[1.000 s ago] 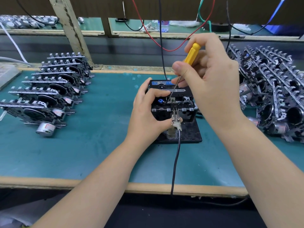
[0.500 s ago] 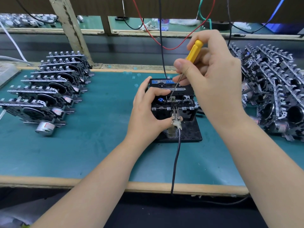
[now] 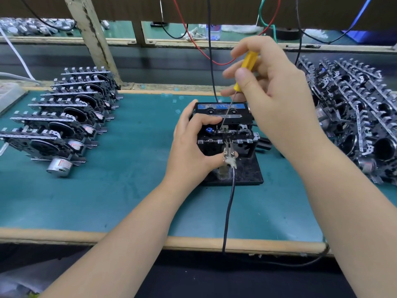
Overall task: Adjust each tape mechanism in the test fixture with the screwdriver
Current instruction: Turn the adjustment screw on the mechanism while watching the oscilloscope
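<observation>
Yellow-handled screwdriver (image 3: 247,67) sits pinched in your right hand (image 3: 277,100), thumb and fingers curled round the handle, thin shaft slanting down-left with its tip on the top of the tape mechanism (image 3: 225,134). That mechanism is seated in the black test fixture (image 3: 242,171) at mid-table, a cassette (image 3: 221,112) behind it. Your left hand (image 3: 191,147) grips the mechanism's left side, index finger hooked over the top, thumb pressed at the front by the clip on the black cable (image 3: 228,207). Cable runs toward you and drops over the table's near wooden edge (image 3: 193,241). Green mat (image 3: 118,190) lies bare between fixture and near edge. Row of mechanisms (image 3: 62,117) stands left, well apart from the fixture. Heaped mechanisms (image 3: 361,125) crowd the right, near your right forearm. Red and black wires (image 3: 211,61) hang behind.
</observation>
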### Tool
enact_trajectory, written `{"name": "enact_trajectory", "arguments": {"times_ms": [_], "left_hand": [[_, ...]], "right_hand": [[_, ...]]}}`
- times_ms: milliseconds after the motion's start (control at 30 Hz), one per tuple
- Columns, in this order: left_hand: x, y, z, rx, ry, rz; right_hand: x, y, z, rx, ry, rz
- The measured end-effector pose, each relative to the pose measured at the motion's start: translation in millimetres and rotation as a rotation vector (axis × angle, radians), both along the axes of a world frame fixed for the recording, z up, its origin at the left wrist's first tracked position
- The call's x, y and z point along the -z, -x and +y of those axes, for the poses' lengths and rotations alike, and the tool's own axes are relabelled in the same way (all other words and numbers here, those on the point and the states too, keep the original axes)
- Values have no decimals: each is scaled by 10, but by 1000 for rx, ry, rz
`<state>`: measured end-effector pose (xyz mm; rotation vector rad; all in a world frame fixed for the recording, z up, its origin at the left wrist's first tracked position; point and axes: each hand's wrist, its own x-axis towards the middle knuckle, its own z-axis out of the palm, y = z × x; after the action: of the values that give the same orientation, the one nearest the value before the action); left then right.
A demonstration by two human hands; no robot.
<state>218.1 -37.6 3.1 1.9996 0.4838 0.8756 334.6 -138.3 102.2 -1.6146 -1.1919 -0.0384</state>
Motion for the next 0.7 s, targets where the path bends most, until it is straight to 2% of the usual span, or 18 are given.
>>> {"name": "enact_trajectory", "arguments": {"times_ms": [133,233,500,700], "left_hand": [[-11,0,-1,-2,-1,5],[-8,-1,6,-2,-11,23],[32,-9,12,-15,-46,-33],[87,44,23,10,-32,-38]], "right_hand": [[-5,-10,4,-23,-7,76],[68,32,18,22,7,20],[140,90,-41,40,-165,-66],[173,116,-72,16,-82,-14]]}}
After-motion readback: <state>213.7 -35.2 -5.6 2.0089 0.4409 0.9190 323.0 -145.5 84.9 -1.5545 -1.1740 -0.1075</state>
